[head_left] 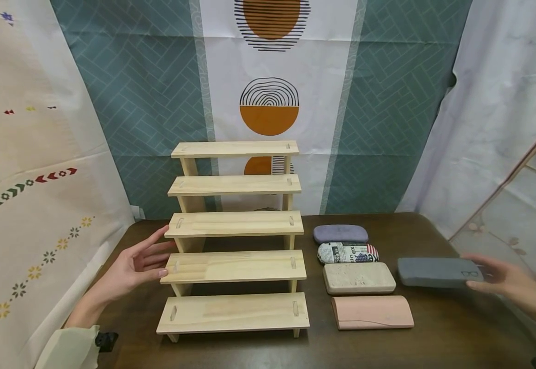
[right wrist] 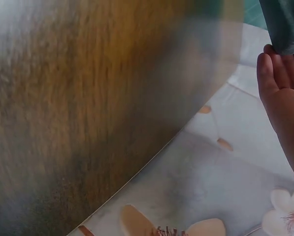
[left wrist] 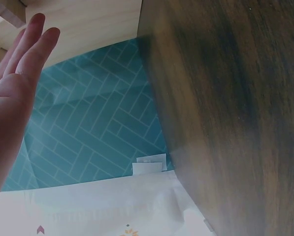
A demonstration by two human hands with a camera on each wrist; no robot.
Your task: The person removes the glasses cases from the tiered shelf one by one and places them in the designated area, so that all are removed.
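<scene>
My right hand (head_left: 503, 279) grips the right end of a grey-blue glasses case (head_left: 438, 272), which has a small glasses outline printed on it. In the right wrist view, one end of that case (right wrist: 286, 29) shows above my fingers. A pale wooden five-step display stand (head_left: 233, 266) stands left of centre on the dark table. Its left side has my left hand (head_left: 143, 261) beside it, fingers extended, with fingertips right at the ends of the middle steps. The left wrist view shows these fingers (left wrist: 33, 54) nearly straight next to the wood.
Right of the stand, several glasses cases lie in a column: purple (head_left: 340, 233), newspaper-print (head_left: 348, 252), cream (head_left: 359, 278) and pink (head_left: 372, 312). The dark wooden table (head_left: 314, 353) is bounded by a teal patterned cloth (head_left: 388, 102) behind and pale cloths at both sides.
</scene>
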